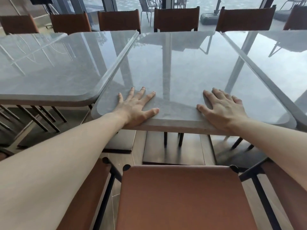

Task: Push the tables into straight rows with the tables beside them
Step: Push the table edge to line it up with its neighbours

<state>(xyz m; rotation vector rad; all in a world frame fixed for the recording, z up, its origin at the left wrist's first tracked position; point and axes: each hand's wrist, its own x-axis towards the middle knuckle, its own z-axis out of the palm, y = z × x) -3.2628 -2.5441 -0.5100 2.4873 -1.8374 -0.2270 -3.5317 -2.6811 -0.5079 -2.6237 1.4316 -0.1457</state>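
Grey stone-look middle worktop [179, 67] occupies the centre of the frame. Left hand [136, 105] and right hand [222, 110] lie flat on its near edge, fingers spread, palms pressing down. Left worktop [49, 67] sits just beside it at centre left, its near edge farther back. Right worktop [279, 60] adjoins at upper right. Brown chair [181, 196] stands at bottom centre.

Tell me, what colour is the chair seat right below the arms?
The chair seat is reddish-brown, seen in the head view.
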